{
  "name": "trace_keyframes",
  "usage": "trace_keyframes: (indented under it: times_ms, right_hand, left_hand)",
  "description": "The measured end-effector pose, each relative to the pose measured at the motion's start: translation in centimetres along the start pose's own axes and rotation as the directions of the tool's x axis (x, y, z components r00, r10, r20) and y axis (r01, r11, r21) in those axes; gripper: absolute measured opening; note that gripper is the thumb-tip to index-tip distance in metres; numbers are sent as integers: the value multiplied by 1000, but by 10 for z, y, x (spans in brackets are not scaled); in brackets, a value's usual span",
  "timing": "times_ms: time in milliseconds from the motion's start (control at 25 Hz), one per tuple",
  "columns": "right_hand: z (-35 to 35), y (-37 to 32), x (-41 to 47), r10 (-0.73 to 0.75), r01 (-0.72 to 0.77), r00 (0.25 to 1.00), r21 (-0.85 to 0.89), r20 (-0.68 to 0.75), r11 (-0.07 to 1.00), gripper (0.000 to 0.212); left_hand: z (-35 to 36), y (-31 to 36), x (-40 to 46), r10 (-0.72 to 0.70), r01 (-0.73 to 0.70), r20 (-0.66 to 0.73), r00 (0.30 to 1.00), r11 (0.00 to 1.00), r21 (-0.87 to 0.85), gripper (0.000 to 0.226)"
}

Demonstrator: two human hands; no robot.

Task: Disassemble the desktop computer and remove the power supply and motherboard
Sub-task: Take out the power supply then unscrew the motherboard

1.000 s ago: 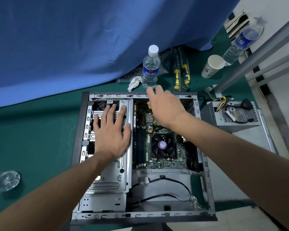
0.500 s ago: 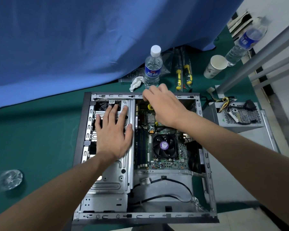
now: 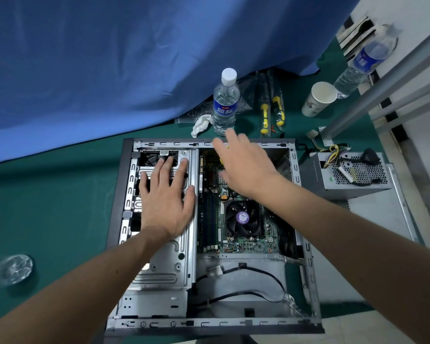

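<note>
Open grey metal computer case [image 3: 124, 194] mid green desk [image 3: 47, 207]. Left hand [image 3: 168, 202] spread flat on silver drive cage [image 3: 169, 259]; right hand [image 3: 246, 167] spread above green motherboard [image 3: 246, 242]. Grey boxed power supply [image 3: 353, 175] outside, toward right edge.

Left hand [image 3: 168, 202] lying flat over drive cage [image 3: 174, 259], blocking it. Right hand [image 3: 246, 167] hovering over motherboard [image 3: 236, 244] top; CPU fan [image 3: 243, 218] sitting exposed. Water bottle [image 3: 226, 103] and screwdrivers [image 3: 271, 112] crowding behind case [image 3: 117, 194]; green worktop [image 3: 60, 207] lying open left.
</note>
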State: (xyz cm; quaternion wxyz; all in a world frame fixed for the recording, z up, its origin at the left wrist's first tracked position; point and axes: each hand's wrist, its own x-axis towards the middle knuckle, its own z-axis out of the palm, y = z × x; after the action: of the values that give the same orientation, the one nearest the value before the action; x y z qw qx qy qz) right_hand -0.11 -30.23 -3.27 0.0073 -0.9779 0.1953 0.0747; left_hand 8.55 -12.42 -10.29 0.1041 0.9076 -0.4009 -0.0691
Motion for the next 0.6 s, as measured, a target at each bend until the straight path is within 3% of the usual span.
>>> trace_keyframes:
  times_ms: [80,120,160,280,320,440,480,520,600]
  right_hand:
    - [1,-7,1,143,-143,990,-64,-12,988,37]
    - [0,-7,1,126,-127,992,-52,-13,991,28]
    - [-1,-5,1,56,-57,998,-11,-38,998,24]
    - [-7,-1,0,-153,154,988,18,-24,988,52]
    - [-7,-3,0,-130,130,991,-14,-9,991,49]
    - [-1,-11,3,149,-144,988,-98,39,985,46]
    - [-2,-11,5,161,-159,987,-99,19,982,37]
    - [-3,-10,5,111,-111,994,-68,-9,991,26]
    - [-6,-3,3,-117,117,992,-13,-42,993,43]
  left_hand:
    - [0,0,1,1,-1,-3,1000,1000,1,61]
    - [0,0,1,2,-2,-5,1000,1000,0,61]
    - [1,0,1,3,-3,-6,1000,1000,-5,61]
    - [0,0,1,4,-4,-3,1000,1000,-2,61]
    - [0,0,0,5,-5,-1,1000,1000,-1,61]
    - [0,0,0,2,-2,10,1000,1000,-1,61]
    - [-1,0,1,1,-1,11,1000,1000,2,61]
    - [0,0,1,2,-2,11,1000,1000,3,61]
    - [0,-1,0,3,-3,7,1000,1000,2,61]
